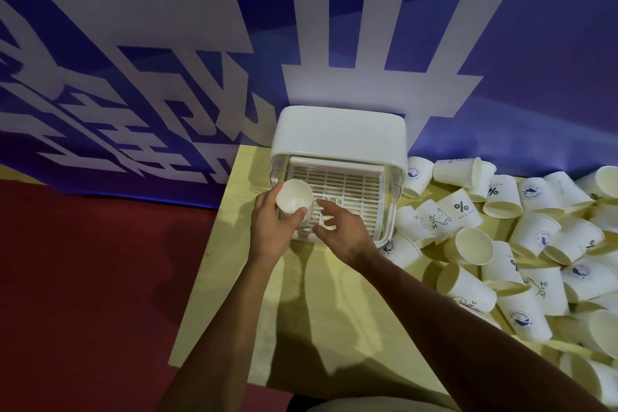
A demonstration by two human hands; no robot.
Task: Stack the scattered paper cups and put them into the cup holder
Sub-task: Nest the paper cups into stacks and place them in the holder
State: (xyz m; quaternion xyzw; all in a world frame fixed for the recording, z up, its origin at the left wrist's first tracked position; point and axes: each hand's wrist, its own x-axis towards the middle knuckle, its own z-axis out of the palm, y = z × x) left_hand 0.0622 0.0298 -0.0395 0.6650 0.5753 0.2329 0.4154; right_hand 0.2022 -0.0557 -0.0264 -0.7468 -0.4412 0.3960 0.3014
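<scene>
Many paper cups (pixel 535 244) lie in a loose heap on the right side of the yellow table (pixel 301 311), most of them on their sides, and the heap reaches the right wall of the white cup holder (pixel 337 134). The holder stands at the far edge of the table. In the head view, the first risk I judge is at the holder's slotted tray (pixel 347 184). The held cup (pixel 294 199) is at the tray's near left corner with its mouth toward the camera, and if it is set on the rim it may tip and fall to the table. Too hard a squeeze could also dent its thin wall. The left hand (pixel 271 227) grips this cup with thumb and fingers curled round its side; whether more cups are nested under it I cannot tell. The right hand (pixel 344 231) hovers just right of the cup over the near part of the tray, fingers spread and a little bent, holding nothing; whether they touch the tray is not clear
</scene>
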